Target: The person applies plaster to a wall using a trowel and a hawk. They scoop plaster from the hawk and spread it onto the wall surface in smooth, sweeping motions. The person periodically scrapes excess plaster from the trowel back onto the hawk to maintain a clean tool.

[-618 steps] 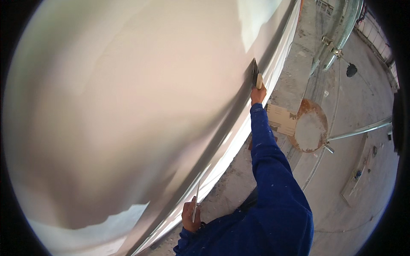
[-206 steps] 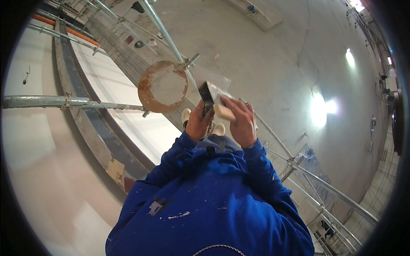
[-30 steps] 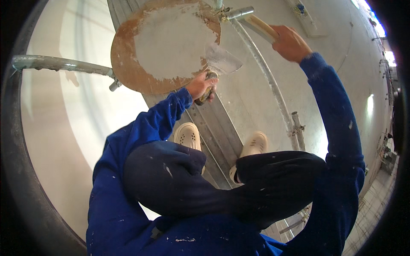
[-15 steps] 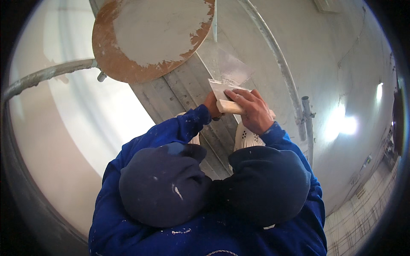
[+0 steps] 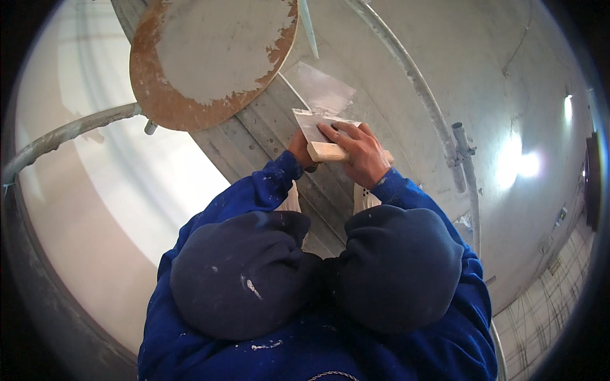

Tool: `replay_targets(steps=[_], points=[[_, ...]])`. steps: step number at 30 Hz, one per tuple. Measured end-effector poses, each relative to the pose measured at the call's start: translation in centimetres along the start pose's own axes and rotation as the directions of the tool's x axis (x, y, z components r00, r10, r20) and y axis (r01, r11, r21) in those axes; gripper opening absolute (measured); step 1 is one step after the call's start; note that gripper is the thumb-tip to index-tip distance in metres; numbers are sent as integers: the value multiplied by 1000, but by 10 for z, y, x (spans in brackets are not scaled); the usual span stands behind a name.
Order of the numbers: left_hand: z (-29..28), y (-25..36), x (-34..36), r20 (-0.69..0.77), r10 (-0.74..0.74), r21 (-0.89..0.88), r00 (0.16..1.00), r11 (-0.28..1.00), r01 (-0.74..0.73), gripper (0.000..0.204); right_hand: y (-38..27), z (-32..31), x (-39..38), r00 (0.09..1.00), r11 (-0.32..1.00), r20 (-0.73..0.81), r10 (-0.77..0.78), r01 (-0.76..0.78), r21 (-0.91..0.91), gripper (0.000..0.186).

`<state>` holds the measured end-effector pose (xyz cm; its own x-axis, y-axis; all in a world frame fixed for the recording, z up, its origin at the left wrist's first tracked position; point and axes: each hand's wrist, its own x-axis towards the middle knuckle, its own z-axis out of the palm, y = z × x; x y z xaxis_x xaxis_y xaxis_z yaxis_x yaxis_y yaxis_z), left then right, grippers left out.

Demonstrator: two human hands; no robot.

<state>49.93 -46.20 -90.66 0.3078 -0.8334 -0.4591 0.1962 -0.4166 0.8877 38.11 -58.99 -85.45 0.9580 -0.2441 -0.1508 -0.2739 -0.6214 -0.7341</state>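
My right hand [image 5: 365, 154] is closed around a wide scraper with a pale wooden grip [image 5: 327, 152], its fingers lying on the metal blade [image 5: 309, 124]. My left hand [image 5: 298, 147] sits just to the left, partly behind that blade, and its fingers are mostly hidden. A putty knife's flat metal blade [image 5: 325, 89] sticks out beyond the scraper, smeared with whitish paste. It appears to be held by my left hand; its handle does not show. The two blades meet or overlap near the scraper's far edge.
A round brown board [image 5: 145, 82] coated with white paste is at the upper left, above grooved metal planking [image 5: 244, 143]. Curved metal pipes pass on the left [image 5: 76, 124] and right [image 5: 413, 79]. A pale wall [image 5: 508, 82] rises on the right.
Both hands and the two blades have shifted slightly left and up in the picture. The board and pipes have shifted too, as the view moved. Both grips look unchanged.
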Motion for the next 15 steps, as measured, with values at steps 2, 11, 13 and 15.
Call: replay_targets(steps=[2, 11, 13, 15], points=[[-5, 9, 0, 73, -2, 236, 997, 972, -15, 37, 14, -1, 5, 999, 998, -17, -50, 49, -31, 67], [2, 13, -13, -174, -2, 39, 985, 999, 9, 31, 4, 7, 1, 1000, 995, -16, -25, 23, -97, 70], [1, -14, -16, -144, 312, 45, 939, 950, -308, 26, -4, 5, 0, 997, 995, 5, -82, 82, -47, 72], [-1, 6, -17, -65, -81, -43, 995, 996, 78, 23, 3, 8, -1, 999, 999, -15, -34, 33, -38, 75]])
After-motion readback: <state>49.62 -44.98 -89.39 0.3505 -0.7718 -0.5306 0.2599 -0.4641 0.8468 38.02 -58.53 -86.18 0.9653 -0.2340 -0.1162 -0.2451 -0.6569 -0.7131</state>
